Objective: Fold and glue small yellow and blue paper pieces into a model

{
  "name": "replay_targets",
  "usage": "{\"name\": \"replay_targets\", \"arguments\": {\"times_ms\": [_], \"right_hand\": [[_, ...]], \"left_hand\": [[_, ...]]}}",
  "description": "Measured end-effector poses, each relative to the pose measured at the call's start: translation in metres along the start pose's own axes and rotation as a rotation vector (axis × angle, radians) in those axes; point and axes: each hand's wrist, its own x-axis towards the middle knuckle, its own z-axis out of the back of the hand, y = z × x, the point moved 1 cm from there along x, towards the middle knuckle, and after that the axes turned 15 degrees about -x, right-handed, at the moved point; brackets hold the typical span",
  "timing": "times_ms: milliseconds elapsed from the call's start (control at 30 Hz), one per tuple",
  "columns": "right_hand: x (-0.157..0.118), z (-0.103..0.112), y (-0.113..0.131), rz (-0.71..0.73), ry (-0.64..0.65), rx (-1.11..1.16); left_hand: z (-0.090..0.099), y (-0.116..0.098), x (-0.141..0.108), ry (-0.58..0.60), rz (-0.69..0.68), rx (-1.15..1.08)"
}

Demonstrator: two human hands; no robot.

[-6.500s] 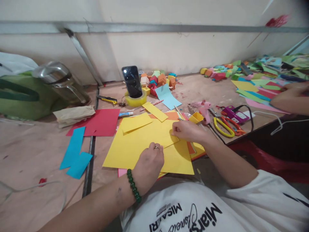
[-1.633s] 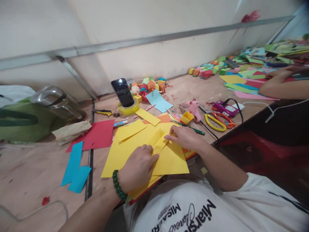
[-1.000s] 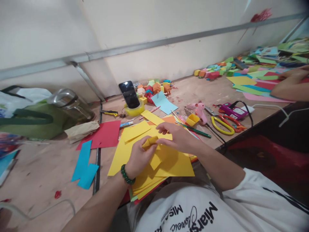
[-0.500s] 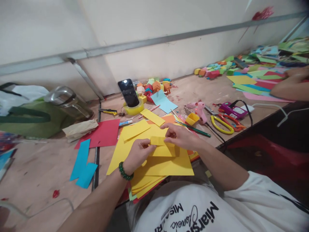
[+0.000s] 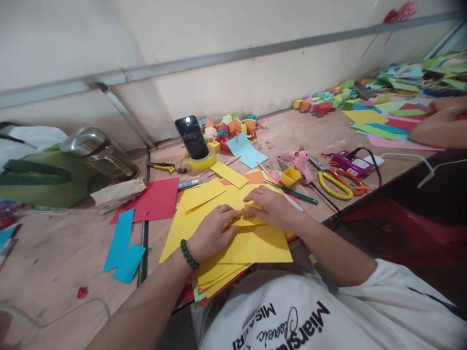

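Note:
Low over a stack of yellow paper sheets (image 5: 262, 248), both my hands work on a small folded yellow paper strip (image 5: 251, 222), mostly covered by my fingers. My left hand (image 5: 215, 231), with a green bead bracelet at the wrist, has its fingers bent over the strip's left end. On the other side, my right hand (image 5: 272, 206) curls its fingers onto the right part of it. Cut yellow pieces (image 5: 229, 175) lie on the stack beyond my hands. An open yellow paper box (image 5: 290, 177) stands to the right, beside a pink glue gun (image 5: 302, 164).
Yellow-handled scissors (image 5: 334, 185), a green pen (image 5: 292, 192) and a purple power unit (image 5: 352, 164) lie right. A phone (image 5: 192, 137) leans behind a tape roll (image 5: 200, 160), near small paper boxes (image 5: 235, 127). Blue strips (image 5: 120, 238) lie left. Another person's arm (image 5: 441, 129) rests far right.
My left fingers have moved right and over the strip, close to my right fingers. The strip, held up and visible before, is now lower and mostly hidden.

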Motion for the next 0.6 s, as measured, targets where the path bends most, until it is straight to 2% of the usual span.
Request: {"name": "replay_targets", "arguments": {"times_ms": [100, 233, 300, 433, 600], "right_hand": [[-0.007, 0.005, 0.006, -0.044, 0.084, 0.067], [-0.007, 0.001, 0.008, -0.263, 0.190, -0.003], [-0.004, -0.001, 0.009, -0.331, 0.211, -0.029], [0.001, 0.002, 0.013, -0.350, 0.274, -0.069], [0.002, 0.006, 0.014, -0.367, 0.310, -0.115]], "left_hand": [[-0.001, 0.009, 0.003, -0.095, 0.065, -0.098], [-0.003, 0.016, 0.005, -0.179, 0.129, -0.022], [-0.005, 0.016, 0.005, -0.156, 0.133, 0.063], [-0.006, 0.013, 0.004, -0.071, 0.097, 0.175], [-0.003, 0.010, 0.005, -0.084, 0.178, 0.227]]}}
